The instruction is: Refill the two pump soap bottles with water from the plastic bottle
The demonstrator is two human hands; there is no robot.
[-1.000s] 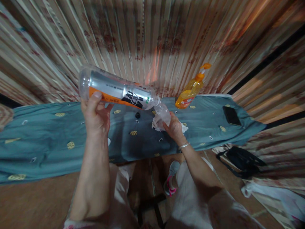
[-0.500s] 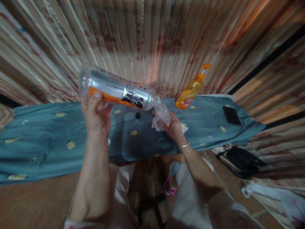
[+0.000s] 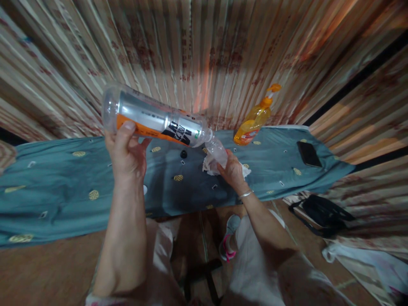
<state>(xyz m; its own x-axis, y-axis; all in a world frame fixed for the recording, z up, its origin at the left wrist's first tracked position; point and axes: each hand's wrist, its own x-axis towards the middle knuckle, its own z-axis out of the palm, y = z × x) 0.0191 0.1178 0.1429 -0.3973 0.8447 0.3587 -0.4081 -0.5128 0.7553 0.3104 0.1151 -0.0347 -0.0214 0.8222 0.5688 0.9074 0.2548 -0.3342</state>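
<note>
My left hand (image 3: 127, 153) is closed around the base end of a large clear plastic bottle (image 3: 156, 117) with a silver and orange label. The bottle is tilted, its neck pointing down to the right. At the bottle's mouth is a small translucent plastic piece (image 3: 217, 152), perhaps a small bottle or cup, gripped by my right hand (image 3: 233, 172). Whether the two mouths touch I cannot tell. Behind and under my right hand lies a crumpled white tissue (image 3: 208, 165). A small black cap (image 3: 184, 154) sits on the cloth below the large bottle.
An orange pump bottle (image 3: 253, 123) stands at the back of the table, which has a teal patterned cloth (image 3: 172, 191). A black phone-like object (image 3: 309, 154) lies at the right. Pleated curtains (image 3: 153, 51) hang behind. A black bag (image 3: 325, 212) is at lower right.
The large bottle and my left hand have shifted very slightly left, with the bottle's base a little higher. Both hands keep the same grips.
</note>
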